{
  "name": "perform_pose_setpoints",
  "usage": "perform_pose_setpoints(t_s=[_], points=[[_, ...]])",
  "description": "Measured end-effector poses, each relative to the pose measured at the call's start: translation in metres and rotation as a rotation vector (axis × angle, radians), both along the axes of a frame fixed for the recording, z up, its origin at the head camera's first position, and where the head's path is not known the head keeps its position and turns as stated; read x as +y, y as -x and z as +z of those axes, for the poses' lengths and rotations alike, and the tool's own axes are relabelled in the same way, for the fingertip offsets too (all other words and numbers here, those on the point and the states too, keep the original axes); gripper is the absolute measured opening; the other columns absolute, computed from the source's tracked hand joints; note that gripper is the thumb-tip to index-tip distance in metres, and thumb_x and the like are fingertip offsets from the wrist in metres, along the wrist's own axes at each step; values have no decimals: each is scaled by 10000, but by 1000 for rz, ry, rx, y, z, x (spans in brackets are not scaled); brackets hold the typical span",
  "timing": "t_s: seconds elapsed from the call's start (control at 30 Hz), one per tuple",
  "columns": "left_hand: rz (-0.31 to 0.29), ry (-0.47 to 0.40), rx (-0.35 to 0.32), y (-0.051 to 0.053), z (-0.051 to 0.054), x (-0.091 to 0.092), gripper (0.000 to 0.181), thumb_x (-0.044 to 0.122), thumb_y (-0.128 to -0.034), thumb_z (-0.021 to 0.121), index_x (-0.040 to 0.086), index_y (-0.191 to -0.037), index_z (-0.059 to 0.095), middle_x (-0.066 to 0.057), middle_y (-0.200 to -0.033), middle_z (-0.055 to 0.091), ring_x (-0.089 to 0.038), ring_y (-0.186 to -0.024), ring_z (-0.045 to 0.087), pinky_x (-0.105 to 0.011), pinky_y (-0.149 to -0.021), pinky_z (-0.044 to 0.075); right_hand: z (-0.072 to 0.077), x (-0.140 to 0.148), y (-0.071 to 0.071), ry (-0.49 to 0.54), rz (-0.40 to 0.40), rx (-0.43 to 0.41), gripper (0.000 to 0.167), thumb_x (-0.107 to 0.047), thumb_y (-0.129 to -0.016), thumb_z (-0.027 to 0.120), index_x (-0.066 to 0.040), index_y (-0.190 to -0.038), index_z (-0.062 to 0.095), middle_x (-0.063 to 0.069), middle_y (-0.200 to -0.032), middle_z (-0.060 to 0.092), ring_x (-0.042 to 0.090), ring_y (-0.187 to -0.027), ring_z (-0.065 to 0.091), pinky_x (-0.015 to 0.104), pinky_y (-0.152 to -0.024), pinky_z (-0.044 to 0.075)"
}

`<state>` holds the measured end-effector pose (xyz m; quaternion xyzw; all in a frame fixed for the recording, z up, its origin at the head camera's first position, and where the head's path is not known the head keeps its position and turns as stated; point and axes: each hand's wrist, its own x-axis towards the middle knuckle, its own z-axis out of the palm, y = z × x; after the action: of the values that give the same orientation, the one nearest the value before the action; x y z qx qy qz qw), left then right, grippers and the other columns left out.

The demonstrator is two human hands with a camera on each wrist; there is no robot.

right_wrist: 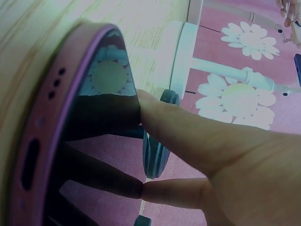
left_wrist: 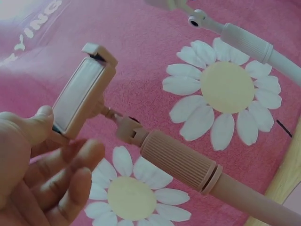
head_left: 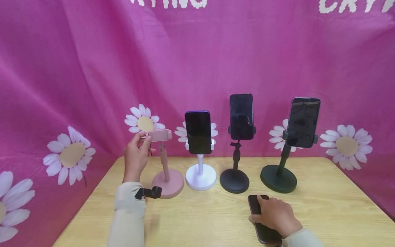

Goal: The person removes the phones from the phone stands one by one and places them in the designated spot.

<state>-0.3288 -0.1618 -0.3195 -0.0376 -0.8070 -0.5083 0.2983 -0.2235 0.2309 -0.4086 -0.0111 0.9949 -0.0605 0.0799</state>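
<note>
A pink phone stand (head_left: 167, 183) stands at the left of the table, its clamp (head_left: 158, 135) bearing no phone. My left hand (head_left: 135, 154) pinches the left end of that clamp between thumb and fingers; the left wrist view shows the thumb (left_wrist: 40, 125) on its lower end. On the table at the front right lies a dark smartphone (head_left: 268, 234) with a pinkish frame (right_wrist: 66, 117). My right hand (head_left: 276, 214) holds it from above, thumb at its left edge and index finger near its top. The other right fingers are mostly hidden.
Behind the hands stand a white stand (head_left: 201, 178), a black stand (head_left: 234, 181) and a dark green stand (head_left: 279, 180), each with an upright phone in its clamp. A pink curtain (head_left: 197, 61) with daisies hangs behind the wooden table (head_left: 197, 219).
</note>
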Motion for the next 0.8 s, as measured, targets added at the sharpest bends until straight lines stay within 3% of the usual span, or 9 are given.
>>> perform_pose_setpoints(t_s=[0.1, 0.3, 0.47, 0.6, 0.7, 0.8], points=[[74, 65, 4, -6, -4, 4, 412, 328, -984, 548, 123, -1340, 532, -125, -1097, 691, -264, -725, 709, -289, -556, 475, -3, -1, -3, -6, 0, 2, 899, -652, -710, 713, -46, -1352, 541, 206, -953, 647, 269, -665, 532, 385, -525, 420], [243, 137, -44, -22, -4, 13, 517, 395, -997, 479, 117, -1427, 407, -166, -1140, 635, -353, -899, 648, -497, -798, 435, -2, -1, -6, -46, 3, 19, 901, -679, -734, 664, -51, -1364, 524, 211, -917, 638, 279, -665, 546, 401, -526, 437], [370, 172, -68, -40, 2, 20, 549, 382, -987, 471, 89, -1439, 364, -217, -1160, 522, -407, -927, 565, -540, -784, 427, 5, -5, -3, -39, -34, -41, 944, -722, -739, 621, -60, -1398, 483, 212, -955, 637, 269, -658, 522, 376, -537, 418], [344, 144, 22, -50, 7, 31, 509, 357, -988, 482, 90, -1416, 407, -199, -1119, 527, -355, -887, 584, -512, -759, 440, 13, -5, -2, -8, -39, -20, 923, -691, -763, 627, -42, -1399, 466, 220, -995, 639, 295, -711, 571, 408, -557, 454], [258, 88, 126, -57, 14, 41, 450, 330, -998, 481, 87, -1376, 467, -175, -1109, 564, -317, -921, 608, -486, -783, 464, 26, -10, 0, 57, -25, 85, 861, -612, -804, 650, -25, -1400, 448, 261, -1048, 619, 367, -808, 620, 513, -624, 510], [129, 17, 200, -64, 23, 55, 401, 307, -1010, 473, 96, -1349, 509, -146, -1111, 608, -282, -944, 632, -448, -777, 495, 46, -25, 5, 184, 2, 226, 795, -524, -854, 652, -25, -1424, 412, 300, -1160, 579, 431, -948, 612, 601, -745, 502]])
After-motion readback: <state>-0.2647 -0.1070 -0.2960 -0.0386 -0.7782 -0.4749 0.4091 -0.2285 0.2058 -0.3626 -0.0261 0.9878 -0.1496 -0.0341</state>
